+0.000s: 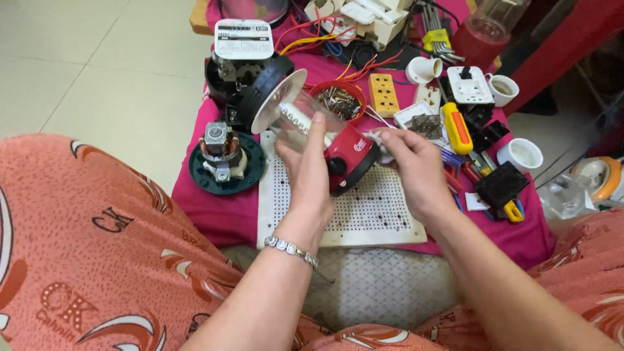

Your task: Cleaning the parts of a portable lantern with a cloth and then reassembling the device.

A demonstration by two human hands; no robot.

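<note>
A: Lantern (318, 140) first. Red base, clear cylinder, white reflector and black cap at the far end. It lies tilted, cap end up and away to the left, base down toward the person. Held off the perforated white board (364, 214), not resting on it, as far as I can see.

B: Why that angle?

A: My reading: it turns the red base toward the right hand and keeps the cylinder out of the way.

B: Left hand?

A: Left hand (305, 175) wraps the lantern from below and the near side, thumb up across the clear cylinder, fingers closed round the body. A firm clasp, bracelet at the wrist.

B: And the right?

A: Right hand (416, 169) sits just right of the red base, fingers pinched together on something small and whitish at the base's edge. Too small to say what. Fingertips touch or nearly touch the base.

B: Around them?

A: Left of the left hand, a motor on a dark green disc (224, 162). Beyond the lantern, a red bowl of small metal parts (338, 97) and a yellow socket strip (383, 94). Just beyond the right hand, a yellow and orange screwdriver (457, 127); further right, a white cup (523, 155). All on a pink cloth (208, 208).
</note>
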